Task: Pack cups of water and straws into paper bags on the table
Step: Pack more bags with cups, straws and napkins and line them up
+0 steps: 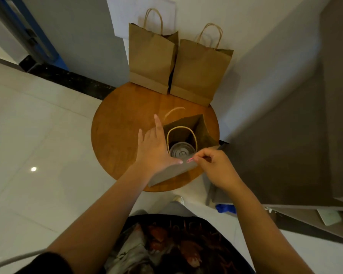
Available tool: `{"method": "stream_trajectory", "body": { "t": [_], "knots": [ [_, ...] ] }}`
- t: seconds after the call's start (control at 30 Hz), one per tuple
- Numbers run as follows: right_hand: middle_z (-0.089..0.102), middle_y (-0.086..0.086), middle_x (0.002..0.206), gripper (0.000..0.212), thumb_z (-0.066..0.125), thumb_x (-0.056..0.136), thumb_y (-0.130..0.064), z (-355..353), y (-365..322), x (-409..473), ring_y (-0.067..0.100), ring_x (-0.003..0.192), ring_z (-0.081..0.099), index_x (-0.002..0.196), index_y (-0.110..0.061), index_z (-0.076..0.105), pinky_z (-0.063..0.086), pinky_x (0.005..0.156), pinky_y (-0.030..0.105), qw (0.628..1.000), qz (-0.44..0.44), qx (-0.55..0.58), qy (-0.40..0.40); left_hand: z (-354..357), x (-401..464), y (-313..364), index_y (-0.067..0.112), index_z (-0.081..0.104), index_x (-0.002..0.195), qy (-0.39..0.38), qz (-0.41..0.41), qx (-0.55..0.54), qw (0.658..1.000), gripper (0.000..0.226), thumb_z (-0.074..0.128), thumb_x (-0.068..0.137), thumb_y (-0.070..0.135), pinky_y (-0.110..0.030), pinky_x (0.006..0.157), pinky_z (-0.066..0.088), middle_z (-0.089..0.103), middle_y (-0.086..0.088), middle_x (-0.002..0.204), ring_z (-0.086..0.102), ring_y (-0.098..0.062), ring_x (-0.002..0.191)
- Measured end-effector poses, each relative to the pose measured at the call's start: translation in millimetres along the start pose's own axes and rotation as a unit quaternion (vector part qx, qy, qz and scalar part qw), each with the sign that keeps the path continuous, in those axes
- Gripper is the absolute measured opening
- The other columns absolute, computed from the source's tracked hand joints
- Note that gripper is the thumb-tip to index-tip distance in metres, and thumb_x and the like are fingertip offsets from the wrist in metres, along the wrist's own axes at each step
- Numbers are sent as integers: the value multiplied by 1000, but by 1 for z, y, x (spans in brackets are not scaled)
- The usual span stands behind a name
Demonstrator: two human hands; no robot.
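Viewed from above, we see a round wooden table (115, 123) on a pale tiled floor (38, 119), its near edge partly covered by our own forearms and its far edge by two closed paper bags. These two brown bags, the left bag (151, 62) and the right bag (200, 72), stand upright and touch side by side at the back of the table, handles up; what they contain is hidden from us. Nearer to us stands the open bag (204, 133), its mouth facing the camera and one twisted handle (181, 128) arching across the opening, the other blurred behind it. Our left hand (154, 149) lies against the bag's left wall with fingers straight and spread, the thumb tip reaching the near flap (172, 172). Our right hand (218, 169) has its fingers curled, thumb and forefinger pinching a small pink paper clip (190, 160) at the top edge of that flap (whether the clip already bites the paper we cannot tell). Deep inside the open bag sits a lidded cup (181, 151), seen only from the top, so its water level is not visible. We make out no straw, since the interior is dark and partly screened by the flap and handle.
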State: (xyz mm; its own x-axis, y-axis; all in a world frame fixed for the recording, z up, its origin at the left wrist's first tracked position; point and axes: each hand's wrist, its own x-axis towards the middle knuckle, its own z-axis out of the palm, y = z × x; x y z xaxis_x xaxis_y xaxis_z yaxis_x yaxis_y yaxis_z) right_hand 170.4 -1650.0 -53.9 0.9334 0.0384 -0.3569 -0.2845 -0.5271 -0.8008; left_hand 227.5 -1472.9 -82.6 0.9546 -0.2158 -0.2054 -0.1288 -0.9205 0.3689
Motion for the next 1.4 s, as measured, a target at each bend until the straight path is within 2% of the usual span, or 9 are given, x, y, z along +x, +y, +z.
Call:
{"method": "stream_trajectory", "body": {
  "t": [0.13,0.2,0.3,0.4,0.5,0.8,1.03,1.23,1.4],
  "knots": [
    [61,-2,95,16,54,94,-18,0,5,8,6,86,55,83,-24,66,42,72,14,1000,7,0,-6,7,6,9,14,13,148,12,20,-11,1000,105,74,72,51,-42,103,36,51,-5,128,51,-25,120],
    [59,-3,96,18,54,94,-18,0,5,12,3,86,53,80,-27,61,39,72,12,1000,9,-4,-13,7,8,11,16,49,129,-2,31,-45,998,62,73,77,41,-35,85,49,54,-4,116,57,-24,106],
    [60,-1,96,14,54,94,-17,-2,5,17,5,88,53,87,-19,66,40,74,13,1000,-2,-5,-14,7,10,15,15,64,95,-44,23,-87,995,20,67,84,31,-28,59,44,59,-3,81,60,-25,81],
    [63,0,89,15,54,94,-14,-2,4,23,13,85,56,92,-11,68,42,73,20,1000,-23,-8,-1,4,11,16,14,58,66,-91,4,-91,992,28,60,90,29,-27,47,30,42,2,54,49,-23,59],
    [63,-2,84,13,54,94,-15,0,1,30,14,82,57,92,-13,67,45,73,26,998,-51,-37,10,2,12,14,16,71,95,-104,20,-101,989,21,55,94,29,-28,57,35,50,1,65,51,-21,65],
    [70,4,100,20,52,95,-18,0,-7,45,16,90,63,106,-11,68,50,79,32,974,-154,-163,12,2,10,11,17,69,104,-108,31,-99,989,26,50,96,32,-28,60,35,47,4,64,47,-16,65],
    [68,10,96,21,48,97,-18,0,-16,52,25,88,59,100,-10,67,48,76,40,957,-147,-246,-36,3,11,12,23,50,69,-97,10,-111,989,28,50,96,34,-30,59,33,40,9,57,45,-16,64],
    [65,13,90,20,45,97,-15,-6,-20,59,28,84,59,94,-6,63,49,76,46,958,-113,-247,-96,2,13,12,10,68,103,-110,17,-105,988,33,46,97,35,-27,59,33,47,3,64,49,-17,68],
    [62,12,88,18,44,97,-14,-9,-22,62,27,83,57,93,-9,61,47,73,43,954,-101,-262,-107,1,16,11,15,70,107,-103,32,-144,984,27,49,97,29,-25,59,32,50,5,66,50,-15,68]
  ]
}}
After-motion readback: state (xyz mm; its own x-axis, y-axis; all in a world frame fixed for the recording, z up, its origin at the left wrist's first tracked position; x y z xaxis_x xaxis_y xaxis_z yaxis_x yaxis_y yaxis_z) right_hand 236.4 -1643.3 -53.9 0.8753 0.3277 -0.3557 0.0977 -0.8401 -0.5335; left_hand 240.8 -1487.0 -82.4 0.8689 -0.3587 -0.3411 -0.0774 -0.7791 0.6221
